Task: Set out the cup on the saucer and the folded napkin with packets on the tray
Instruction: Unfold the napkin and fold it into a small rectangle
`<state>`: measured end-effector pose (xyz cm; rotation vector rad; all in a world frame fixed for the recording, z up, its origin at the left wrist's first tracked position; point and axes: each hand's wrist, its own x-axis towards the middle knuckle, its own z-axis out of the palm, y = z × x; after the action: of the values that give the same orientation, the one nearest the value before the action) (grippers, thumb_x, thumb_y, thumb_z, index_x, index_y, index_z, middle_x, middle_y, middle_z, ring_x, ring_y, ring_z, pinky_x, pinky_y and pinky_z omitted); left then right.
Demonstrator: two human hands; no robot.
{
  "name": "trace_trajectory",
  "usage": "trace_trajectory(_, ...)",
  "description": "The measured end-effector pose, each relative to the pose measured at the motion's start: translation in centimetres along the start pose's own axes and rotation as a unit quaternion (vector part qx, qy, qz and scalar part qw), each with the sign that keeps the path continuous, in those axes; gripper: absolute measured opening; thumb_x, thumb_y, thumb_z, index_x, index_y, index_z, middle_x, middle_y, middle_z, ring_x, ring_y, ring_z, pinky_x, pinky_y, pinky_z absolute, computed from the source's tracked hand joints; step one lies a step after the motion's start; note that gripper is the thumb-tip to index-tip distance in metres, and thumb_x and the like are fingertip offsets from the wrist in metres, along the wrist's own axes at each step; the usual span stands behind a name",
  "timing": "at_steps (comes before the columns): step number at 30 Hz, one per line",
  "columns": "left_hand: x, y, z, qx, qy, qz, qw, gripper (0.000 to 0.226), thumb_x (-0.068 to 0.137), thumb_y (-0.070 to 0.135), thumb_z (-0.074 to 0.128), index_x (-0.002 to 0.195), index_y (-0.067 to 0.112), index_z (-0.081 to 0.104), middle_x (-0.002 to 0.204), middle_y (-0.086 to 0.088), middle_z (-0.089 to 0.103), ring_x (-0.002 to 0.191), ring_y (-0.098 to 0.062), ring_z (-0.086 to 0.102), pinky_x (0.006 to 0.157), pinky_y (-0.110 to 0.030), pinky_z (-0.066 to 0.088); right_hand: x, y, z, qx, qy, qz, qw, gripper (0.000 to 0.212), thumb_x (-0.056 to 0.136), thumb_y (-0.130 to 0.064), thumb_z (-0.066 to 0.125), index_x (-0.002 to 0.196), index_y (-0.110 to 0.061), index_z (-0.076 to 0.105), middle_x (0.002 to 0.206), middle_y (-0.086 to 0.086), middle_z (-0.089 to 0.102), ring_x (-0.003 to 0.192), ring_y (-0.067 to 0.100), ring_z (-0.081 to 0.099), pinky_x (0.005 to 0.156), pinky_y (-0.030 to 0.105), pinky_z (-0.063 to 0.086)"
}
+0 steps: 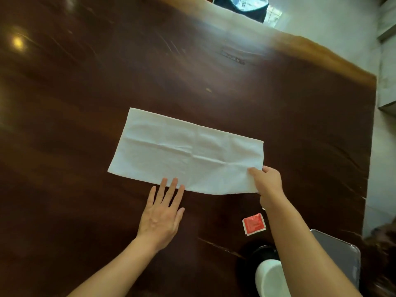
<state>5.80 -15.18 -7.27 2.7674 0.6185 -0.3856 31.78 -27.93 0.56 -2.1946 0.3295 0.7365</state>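
Observation:
A white napkin [184,152] lies flat as a long rectangle on the dark wooden table [107,82]. My left hand [161,213] is flat with straight fingers, its fingertips pressing the napkin's near edge. My right hand [266,183] pinches the napkin's near right corner. A red packet [254,224] lies on the table just left of my right forearm. A white cup [269,277] stands on a black saucer [260,252] at the bottom right, partly hidden by my right arm. A grey tray [340,251] shows beyond the arm at the right.
The table's right edge runs close past the tray, with pale floor [321,18] beyond. A dark object [242,5] stands past the far edge at the top.

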Motion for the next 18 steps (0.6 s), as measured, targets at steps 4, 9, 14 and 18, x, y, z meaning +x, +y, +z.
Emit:
trace_trajectory(4,-0.1,0.4,-0.2,-0.013,-0.003,-0.01,1.0,0.063,0.1,0.044,0.032,0.157,0.016,0.033,0.167,-0.01,0.022,0.155,-0.034,0.014,0.121,-0.054,0.017,-2.7,-4.4,-0.9,0.002,-0.032,-0.098,0.995,0.012,0.091,-0.018,0.062,0.082,-0.02,0.071,0.085,0.002,0.076,0.077,0.02,0.074,0.065,0.037,0.061)
trace_trajectory(9,-0.1,0.5,0.0,-0.017,0.004,-0.016,1.0,0.062,0.102,0.044,0.03,0.158,0.017,0.03,0.167,-0.009,0.023,0.155,-0.033,0.013,0.121,-0.053,0.015,-6.7,-10.5,3.1,-0.064,-0.053,-0.24,0.967,0.019,0.088,-0.021,0.061,0.076,-0.013,0.073,0.069,0.0,0.074,0.061,0.012,0.072,0.055,0.029,0.056)
trace_trajectory(14,-0.2,0.4,0.6,-0.041,0.016,-0.014,0.999,0.064,0.103,0.046,0.03,0.16,0.018,0.02,0.169,-0.006,0.015,0.156,-0.031,0.006,0.122,-0.054,0.014,-9.1,-15.0,10.1,-0.152,-0.063,-0.347,0.923,0.031,0.086,-0.016,0.057,0.062,0.002,0.056,0.066,0.019,0.07,0.064,0.029,0.069,0.06,0.042,0.058)
trace_trajectory(18,0.1,0.2,0.9,-0.051,0.022,-0.009,0.998,0.062,0.102,0.046,0.034,0.158,0.021,0.026,0.167,-0.004,0.021,0.156,-0.03,0.008,0.122,-0.051,0.009,-10.6,-16.2,16.5,-0.237,-0.102,-0.402,0.878,0.033,0.081,-0.01,0.053,0.051,-0.013,0.038,0.059,0.009,0.061,0.052,0.025,0.056,0.05,0.031,0.046)
